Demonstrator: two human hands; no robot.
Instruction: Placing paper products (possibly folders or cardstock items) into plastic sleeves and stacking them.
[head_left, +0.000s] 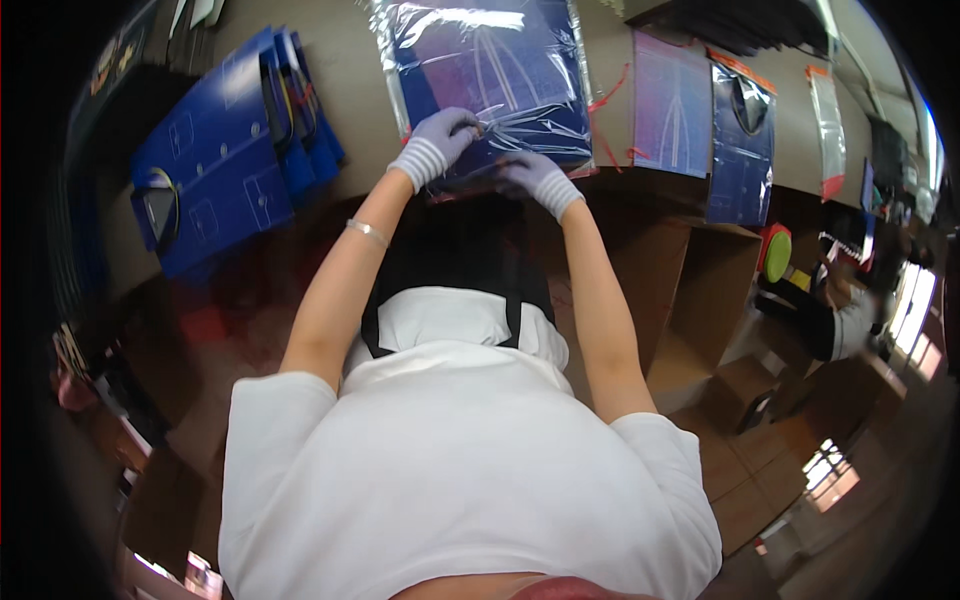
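1. The clear bag with its blue insert lies flat on the table directly beyond your hands, its near end between and under them, close to the table's front edge.

2. Your left hand is on the near part of the bag, fingers curled inward, with creases in the film just right of the fingertips. Whether film is pinched there, the view doesn't show.

3. Your right hand is at the near edge, just right of and slightly closer to you than the left. It is blurred, so you can't tell if it is clamped on anything. The two hands are near each other but apart.

4. Expect little weight. The film looks thin, glossy and soft; the insert looks flat and probably a bit stiffer, so it should keep the whole from folding while the loose film wrinkles.

5. Gloves on slick film may slide. Pinch film and insert together rather than skimming the surface, and don't tug hard: the film could stretch or tear.

6. For a firm hold, take the two side edges just outward of your hands, thumbs on top, fingers beneath, supporting the insert as well as the film.
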